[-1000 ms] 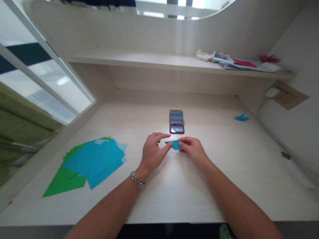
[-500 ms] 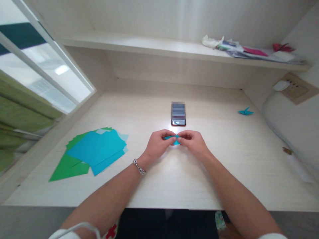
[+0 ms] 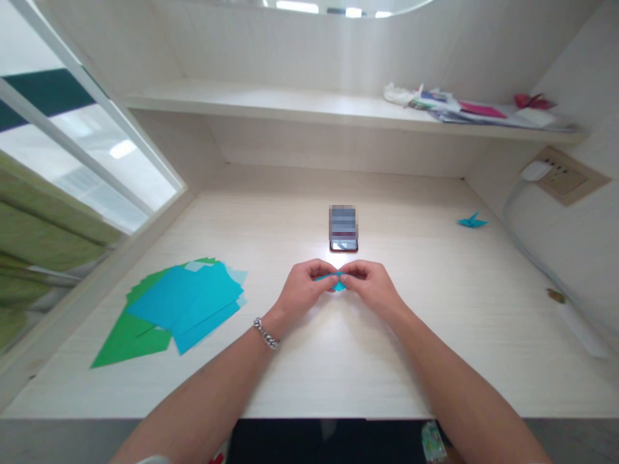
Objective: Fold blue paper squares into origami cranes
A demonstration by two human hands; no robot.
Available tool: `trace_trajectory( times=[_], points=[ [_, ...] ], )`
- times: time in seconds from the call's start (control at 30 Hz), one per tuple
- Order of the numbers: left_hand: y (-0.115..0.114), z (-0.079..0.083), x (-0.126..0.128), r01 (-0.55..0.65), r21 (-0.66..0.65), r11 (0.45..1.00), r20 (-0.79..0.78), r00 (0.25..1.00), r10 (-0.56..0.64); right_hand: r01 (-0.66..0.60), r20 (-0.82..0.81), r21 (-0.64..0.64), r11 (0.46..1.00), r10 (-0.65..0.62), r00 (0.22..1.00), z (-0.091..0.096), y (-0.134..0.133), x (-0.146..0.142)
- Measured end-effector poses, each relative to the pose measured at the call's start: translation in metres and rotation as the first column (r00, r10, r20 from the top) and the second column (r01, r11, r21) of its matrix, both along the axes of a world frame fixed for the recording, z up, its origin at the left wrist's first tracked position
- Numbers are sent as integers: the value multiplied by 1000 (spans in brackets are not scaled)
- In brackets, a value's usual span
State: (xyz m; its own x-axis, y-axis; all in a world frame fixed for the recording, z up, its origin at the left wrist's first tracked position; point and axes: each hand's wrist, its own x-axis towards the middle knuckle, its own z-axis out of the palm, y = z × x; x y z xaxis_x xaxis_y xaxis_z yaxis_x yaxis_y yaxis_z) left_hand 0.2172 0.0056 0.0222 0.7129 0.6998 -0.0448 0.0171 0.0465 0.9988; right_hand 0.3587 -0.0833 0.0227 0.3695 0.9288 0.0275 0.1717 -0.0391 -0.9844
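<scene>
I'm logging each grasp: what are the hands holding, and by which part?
A small folded blue paper, pinched at its middle between the fingers of the left hand and right hand, just above the desk.

Phone [image 3: 343,243] behind folded paper [image 3: 335,281]; paper stack [image 3: 184,303] left; paper crane [image 3: 471,222] far right on desk [image 3: 338,361].

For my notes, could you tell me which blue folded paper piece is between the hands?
The small blue folded piece pinched by both hands; the other, a blue paper crane, sits far right.
</scene>
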Motion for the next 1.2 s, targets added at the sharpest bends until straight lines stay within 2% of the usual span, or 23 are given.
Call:
trace_trajectory(
  times=[0.17, 0.4, 0.53, 0.7, 0.83, 1.2],
  points=[
    [1, 4, -2, 24, 0, 1000, -22, 999, -24, -13, 38, 0, 1000, 13, 999, 2, -1, 0],
    [3, 15, 4, 44, -45, 998, -53, 998, -46, -9, -58, -3, 1000, 8, 998, 3, -3, 3],
    [5, 9, 6, 52, -90, 995, -35, 998, -55, 5, -84, -18, 1000, -7, 996, 3, -3, 5],
    [6, 2, 1, 38, -113, 993, 28, 999, -35, -1, -241, -21, 1000, -4, 971, 5, -3, 2],
    [4, 4, -2, 38, -81, 996, 65, 997, -33, -16, -323, 12, 1000, 19, 946, 8, -5, 1],
    [-1, 10, -5, -11, 113, 994, 70, 998, 3, -44, -352, 64, 997, 64, 934, 13, -7, 0]
  ],
)
